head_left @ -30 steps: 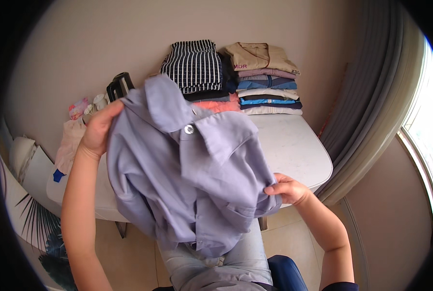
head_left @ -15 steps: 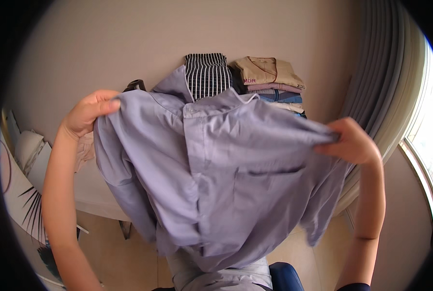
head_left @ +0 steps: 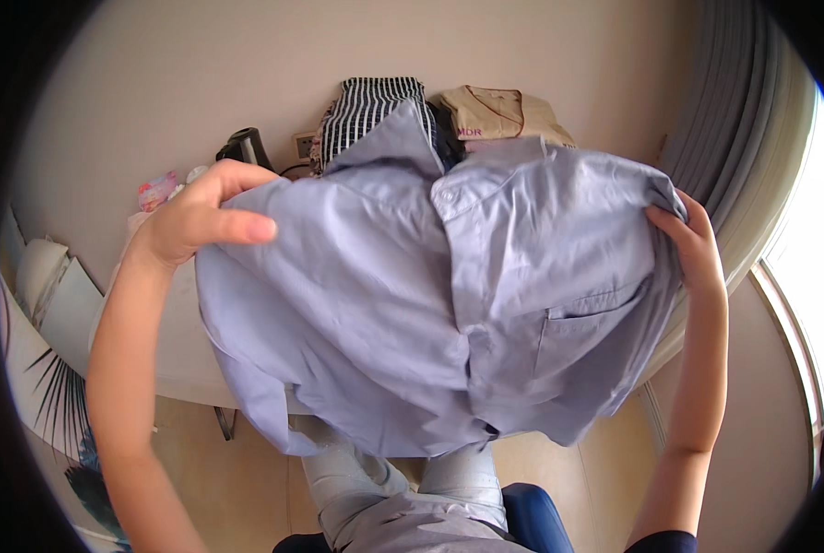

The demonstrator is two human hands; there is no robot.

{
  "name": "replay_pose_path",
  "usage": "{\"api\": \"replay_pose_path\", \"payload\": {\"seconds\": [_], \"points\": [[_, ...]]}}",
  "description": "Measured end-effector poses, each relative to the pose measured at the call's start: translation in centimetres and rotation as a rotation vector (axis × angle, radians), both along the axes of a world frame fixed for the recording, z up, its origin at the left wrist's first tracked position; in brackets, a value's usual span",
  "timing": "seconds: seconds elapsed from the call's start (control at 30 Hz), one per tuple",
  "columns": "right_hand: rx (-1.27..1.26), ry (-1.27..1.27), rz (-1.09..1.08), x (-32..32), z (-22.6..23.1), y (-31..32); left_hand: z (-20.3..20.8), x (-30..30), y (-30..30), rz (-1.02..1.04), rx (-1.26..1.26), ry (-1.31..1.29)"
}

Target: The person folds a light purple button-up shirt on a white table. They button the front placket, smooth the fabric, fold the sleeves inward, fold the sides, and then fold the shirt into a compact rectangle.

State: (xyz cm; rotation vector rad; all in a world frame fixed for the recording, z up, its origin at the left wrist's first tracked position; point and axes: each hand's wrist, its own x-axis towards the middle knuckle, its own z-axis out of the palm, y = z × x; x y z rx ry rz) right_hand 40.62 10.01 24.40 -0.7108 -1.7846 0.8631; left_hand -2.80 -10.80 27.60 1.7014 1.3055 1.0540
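A lavender-grey button-up shirt (head_left: 366,295) hangs spread in front of me, its front facing me and its hem above my lap. My left hand (head_left: 200,217) pinches the shoulder on the left, thumb on the front and fingers partly hidden behind the cloth. At the other shoulder, my right hand (head_left: 693,244) grips the fabric, which bunches at the fingers. The pointed collar stands up at the top middle. A chest pocket (head_left: 582,323) shows on the right half. One sleeve dangles at the lower left.
Behind the shirt stand a black-and-white striped folded cloth (head_left: 375,115) and a beige folded garment (head_left: 504,115) against the wall. A dark kettle-like object (head_left: 243,147) is left of them. The white table (head_left: 186,341) spans behind; a grey curtain (head_left: 739,120) hangs beside the window.
The shirt has been lifted and drawn straighter between my hands, and its hem has risen off my lap. My right hand has shifted outward and a little up; my left hand moved slightly inward.
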Motion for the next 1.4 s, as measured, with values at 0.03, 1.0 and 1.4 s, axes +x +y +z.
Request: {"api": "replay_pose_path", "payload": {"seconds": [0.03, 1.0, 1.4], "points": [[0.036, -0.034, -0.002, 0.3, 0.1, 0.4, -0.2, -0.5, 0.9, 0.030, 0.048, 0.312], [-0.413, 0.005, 0.343, -13.9, -29.0, -17.2, -10.7, 4.7, -8.3, -0.055, 1.322, -1.263], [-0.943, -0.073, 1.311, -25.5, -43.2, -19.8, -8.4, 12.9, -13.4, -0.211, 0.486, -1.581]]}}
